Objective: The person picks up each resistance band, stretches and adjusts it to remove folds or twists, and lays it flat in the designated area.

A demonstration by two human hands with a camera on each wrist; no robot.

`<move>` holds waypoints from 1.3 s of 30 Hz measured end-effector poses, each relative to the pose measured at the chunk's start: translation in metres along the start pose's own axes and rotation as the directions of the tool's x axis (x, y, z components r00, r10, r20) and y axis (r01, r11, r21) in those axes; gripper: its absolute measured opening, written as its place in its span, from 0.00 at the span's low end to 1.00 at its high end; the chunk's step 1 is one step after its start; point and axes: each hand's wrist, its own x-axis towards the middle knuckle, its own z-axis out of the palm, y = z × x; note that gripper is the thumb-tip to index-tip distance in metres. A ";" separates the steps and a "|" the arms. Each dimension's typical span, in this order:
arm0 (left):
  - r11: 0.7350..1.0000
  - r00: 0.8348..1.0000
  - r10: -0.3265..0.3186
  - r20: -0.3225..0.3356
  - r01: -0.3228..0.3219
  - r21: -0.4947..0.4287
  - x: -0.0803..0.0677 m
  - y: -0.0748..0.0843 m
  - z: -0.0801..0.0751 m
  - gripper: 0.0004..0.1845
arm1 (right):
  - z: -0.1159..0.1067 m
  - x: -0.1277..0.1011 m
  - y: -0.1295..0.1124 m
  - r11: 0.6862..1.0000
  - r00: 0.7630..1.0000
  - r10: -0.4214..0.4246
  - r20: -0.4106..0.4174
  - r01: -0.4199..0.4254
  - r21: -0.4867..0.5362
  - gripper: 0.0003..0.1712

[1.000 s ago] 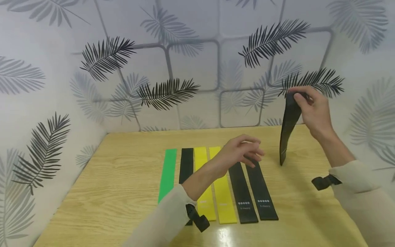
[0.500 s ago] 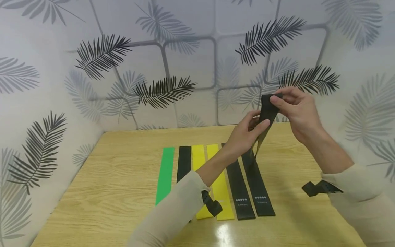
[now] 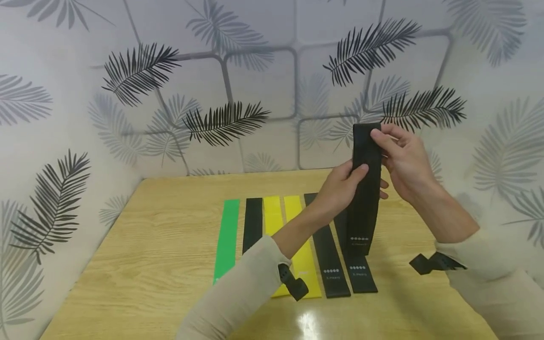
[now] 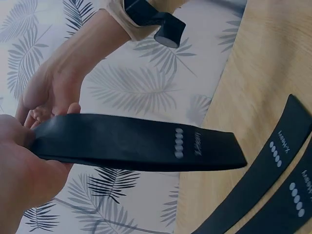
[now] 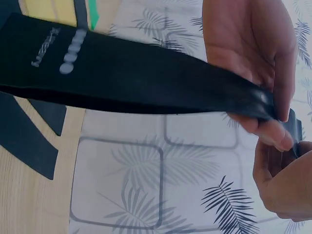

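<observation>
A black resistance band (image 3: 364,212) hangs upright above the wooden table (image 3: 170,264), its dotted label at the lower end. My right hand (image 3: 380,137) pinches the band's top edge. My left hand (image 3: 361,174) grips it just below, thumb on the front and fingers behind. The left wrist view has the band (image 4: 136,146) stretching out from both hands, with the left hand (image 4: 24,170) low and the right hand (image 4: 48,97) above. In the right wrist view the left hand (image 5: 253,48) and right hand (image 5: 282,185) hold one end of the band (image 5: 126,78).
Several bands lie side by side on the table: a green one (image 3: 227,238), a black one (image 3: 253,222), two yellow ones (image 3: 273,215), and two black ones (image 3: 325,255) under the hanging band. Leaf-patterned walls close the back and both sides.
My right hand carried the black band from the right toward the middle. My left hand rose off the table and took hold of it. The band now hangs flat, facing me.
</observation>
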 end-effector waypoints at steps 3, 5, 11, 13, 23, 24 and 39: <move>0.998 0.997 -0.069 0.033 0.069 -0.011 -0.005 -0.006 -0.002 0.19 | -0.002 0.005 0.003 0.999 0.998 -0.014 -0.061 0.012 -0.040 0.03; 0.994 0.993 -0.110 0.047 0.111 -0.021 -0.009 -0.011 -0.002 0.18 | -0.004 0.008 0.004 0.997 0.995 -0.022 -0.097 0.015 -0.071 0.03; 0.983 0.985 -0.155 0.076 0.161 -0.090 -0.017 -0.027 0.000 0.17 | -0.015 0.015 0.010 0.991 0.985 0.024 -0.174 -0.047 -0.127 0.04; 0.980 0.982 -0.170 0.087 0.178 -0.093 -0.022 -0.033 -0.001 0.17 | -0.021 0.016 0.014 0.986 0.976 0.056 -0.211 -0.088 -0.143 0.07; 0.945 0.956 -0.269 0.115 0.285 -0.161 -0.043 -0.062 0.007 0.16 | -0.047 0.026 0.032 0.953 0.922 0.138 -0.361 -0.222 -0.204 0.13; 0.939 0.953 -0.280 0.119 0.297 -0.172 -0.045 -0.065 0.008 0.15 | -0.049 0.027 0.035 0.949 0.918 0.142 -0.371 -0.233 -0.213 0.12; 0.893 0.914 -0.384 0.132 0.404 -0.198 -0.064 -0.097 0.033 0.12 | -0.088 0.030 0.063 0.920 0.844 0.239 -0.480 -0.356 -0.167 0.09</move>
